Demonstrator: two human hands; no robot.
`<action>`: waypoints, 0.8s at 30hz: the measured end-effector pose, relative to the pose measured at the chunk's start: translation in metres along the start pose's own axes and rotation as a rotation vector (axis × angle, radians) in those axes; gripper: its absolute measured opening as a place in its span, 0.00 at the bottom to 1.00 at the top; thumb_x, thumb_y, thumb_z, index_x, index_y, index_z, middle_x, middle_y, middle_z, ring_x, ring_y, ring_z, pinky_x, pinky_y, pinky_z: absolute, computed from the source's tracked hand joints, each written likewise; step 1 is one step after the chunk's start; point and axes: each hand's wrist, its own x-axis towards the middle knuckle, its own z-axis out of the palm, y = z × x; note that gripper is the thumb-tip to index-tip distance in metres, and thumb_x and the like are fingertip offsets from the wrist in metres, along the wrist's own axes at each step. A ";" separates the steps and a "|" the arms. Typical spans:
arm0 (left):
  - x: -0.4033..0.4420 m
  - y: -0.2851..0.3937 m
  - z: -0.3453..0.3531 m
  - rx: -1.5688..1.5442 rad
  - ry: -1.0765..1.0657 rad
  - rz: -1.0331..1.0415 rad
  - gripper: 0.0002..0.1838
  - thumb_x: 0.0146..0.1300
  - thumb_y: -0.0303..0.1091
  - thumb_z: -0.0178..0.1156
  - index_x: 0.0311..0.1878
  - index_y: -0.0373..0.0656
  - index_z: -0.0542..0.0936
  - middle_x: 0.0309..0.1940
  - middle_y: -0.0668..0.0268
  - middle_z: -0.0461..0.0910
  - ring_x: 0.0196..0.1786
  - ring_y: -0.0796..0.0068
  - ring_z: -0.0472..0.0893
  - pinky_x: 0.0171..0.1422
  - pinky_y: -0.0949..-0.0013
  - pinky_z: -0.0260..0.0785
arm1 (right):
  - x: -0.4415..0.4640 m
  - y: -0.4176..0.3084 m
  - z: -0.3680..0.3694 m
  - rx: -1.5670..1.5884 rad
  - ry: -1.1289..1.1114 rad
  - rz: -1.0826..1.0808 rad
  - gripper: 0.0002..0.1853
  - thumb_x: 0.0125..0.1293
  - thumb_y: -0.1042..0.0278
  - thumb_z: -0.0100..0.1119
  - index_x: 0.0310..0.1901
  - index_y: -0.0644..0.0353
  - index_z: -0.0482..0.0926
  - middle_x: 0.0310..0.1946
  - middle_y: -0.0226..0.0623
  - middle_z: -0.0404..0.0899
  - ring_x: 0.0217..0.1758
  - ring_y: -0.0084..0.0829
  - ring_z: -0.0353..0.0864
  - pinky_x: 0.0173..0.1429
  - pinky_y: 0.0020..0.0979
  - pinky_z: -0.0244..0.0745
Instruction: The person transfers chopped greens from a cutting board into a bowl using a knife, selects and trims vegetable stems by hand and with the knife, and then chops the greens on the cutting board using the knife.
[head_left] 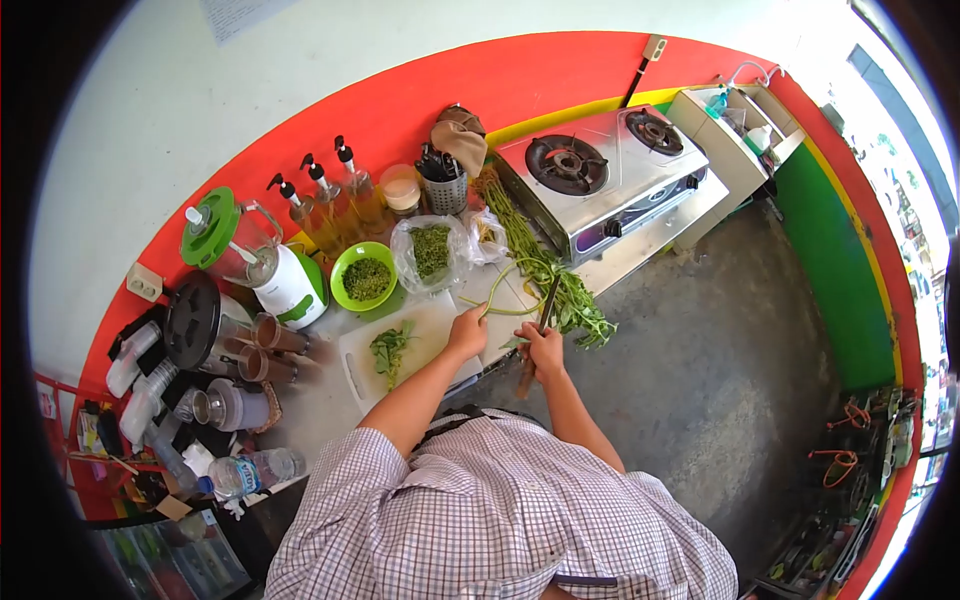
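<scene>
The left hand (467, 333) pinches a long, thin green stem (497, 287) between thumb and fingers, just above the front edge of the pale table (345, 320). The stem arches up and away from the fingertips towards the leafy bunch. The right hand (544, 352), near it but apart, is closed around a dark-bladed knife with a brown handle (525, 380), the blade pointing away from the body; a bit of green leaf shows beside its fingers.

Beyond the hands, a long bunch of leafy green stalks (580, 305) lies beside the silver two-burner stove (640, 205), its leaves hanging over the table's edge. To the left, a rectangular white cutting board (440, 340) carries a small heap of green leaves (388, 352). Behind it stand a round lime-green bowl (337, 287) and a clear plastic bag (405, 268), both holding small green pieces.
</scene>
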 end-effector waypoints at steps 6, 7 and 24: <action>0.037 -0.017 -0.014 0.225 0.022 0.136 0.23 0.66 0.27 0.57 0.65 0.42 0.79 0.60 0.51 0.79 0.60 0.45 0.76 0.69 0.53 0.67 | -0.020 -0.006 -0.029 -0.076 0.034 -0.044 0.12 0.72 0.66 0.62 0.49 0.66 0.80 0.36 0.37 0.86 0.24 0.21 0.79 0.25 0.23 0.70; 0.040 -0.018 -0.018 0.290 0.021 0.120 0.23 0.66 0.26 0.57 0.65 0.43 0.79 0.61 0.53 0.77 0.61 0.47 0.74 0.70 0.53 0.65 | -0.022 -0.007 -0.033 -0.073 0.052 -0.060 0.11 0.72 0.67 0.62 0.48 0.66 0.80 0.36 0.36 0.86 0.24 0.21 0.78 0.25 0.23 0.70; -0.015 0.029 -0.038 0.664 0.189 0.222 0.36 0.57 0.32 0.65 0.72 0.43 0.71 0.73 0.54 0.63 0.73 0.48 0.61 0.74 0.46 0.57 | -0.041 -0.006 -0.030 -0.556 0.022 -0.142 0.19 0.64 0.67 0.67 0.54 0.68 0.82 0.31 0.35 0.87 0.25 0.23 0.81 0.31 0.29 0.76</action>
